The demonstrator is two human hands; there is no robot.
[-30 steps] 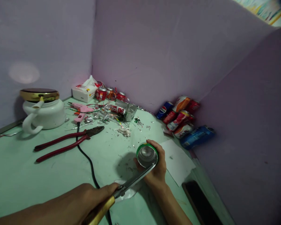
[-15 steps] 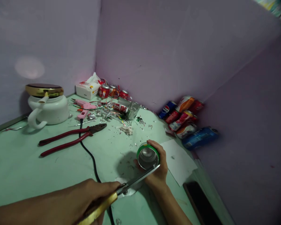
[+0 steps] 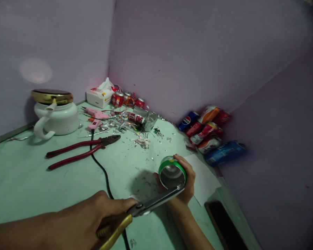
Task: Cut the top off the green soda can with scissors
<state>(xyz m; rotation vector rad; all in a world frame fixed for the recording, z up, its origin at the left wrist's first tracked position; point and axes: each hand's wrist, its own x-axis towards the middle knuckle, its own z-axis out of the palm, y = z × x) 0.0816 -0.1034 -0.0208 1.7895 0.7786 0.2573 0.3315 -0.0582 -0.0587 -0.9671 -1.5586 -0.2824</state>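
My left hand (image 3: 104, 215) is closed round the yellow handles of a pair of scissors (image 3: 156, 203), thumb near the pivot. Their long metal blades slant up to the right and meet the lower rim of a cut green can (image 3: 164, 163). The can is tilted, its open end facing me and its hollow silver inside showing. Fingers of my right hand (image 3: 185, 187) wrap round its right side, with the thumb at its left.
Pliers (image 3: 101, 142), a pink glue gun (image 3: 96, 118) with a black cable, and metal scraps lie to the left and behind. A white pot (image 3: 57, 119) stands far left. Stacked cans (image 3: 203, 133), white paper (image 3: 205, 180) and a dark phone (image 3: 224, 225) are on the right.
The green can and my right hand have shifted slightly right. The scissors have followed, their blades now looking a little apart at the rim. The view has turned slightly.
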